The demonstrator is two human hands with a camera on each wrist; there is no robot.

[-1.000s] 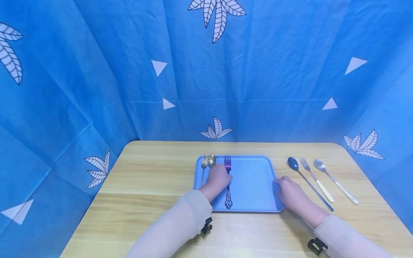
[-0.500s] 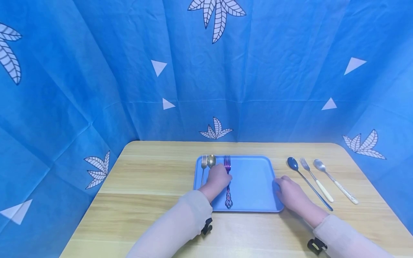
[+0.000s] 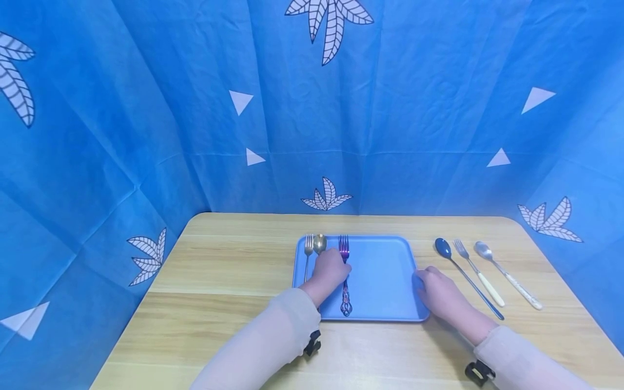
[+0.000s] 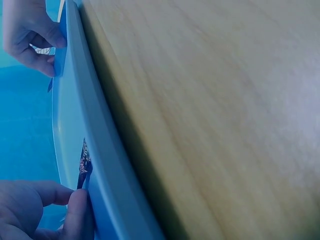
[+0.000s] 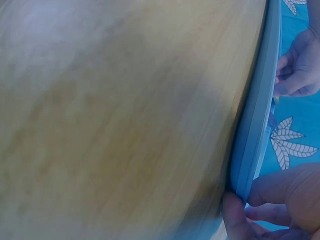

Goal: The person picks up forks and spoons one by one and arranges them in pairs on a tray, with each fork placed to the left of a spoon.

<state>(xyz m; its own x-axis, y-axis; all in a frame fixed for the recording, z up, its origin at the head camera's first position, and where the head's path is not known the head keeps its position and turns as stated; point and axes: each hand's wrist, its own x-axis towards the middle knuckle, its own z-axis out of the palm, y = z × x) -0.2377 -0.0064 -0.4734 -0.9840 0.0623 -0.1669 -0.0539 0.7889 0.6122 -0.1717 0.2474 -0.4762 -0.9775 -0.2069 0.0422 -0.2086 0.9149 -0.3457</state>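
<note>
Blue cloth [image 3: 419,108] hangs behind our counter [image 3: 219,271]. Our purple fork [image 3: 346,298] lies on the tray [image 3: 382,279], its handle pinched in our left grip [image 3: 331,268]; a sideways tug could knock the brass spoon [image 3: 319,243]. Our right grip [image 3: 441,292] pinches the tray's right rim; lifting there could set the fork sliding.

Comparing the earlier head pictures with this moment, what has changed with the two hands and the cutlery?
Nothing visibly changed: nothing was taken up or let go. The left hand still pinches the purple fork on the blue tray, the right hand still grips the tray's right rim, and the dark blue spoon, cream-handled fork and white-handled spoon stayed on the table.
</note>
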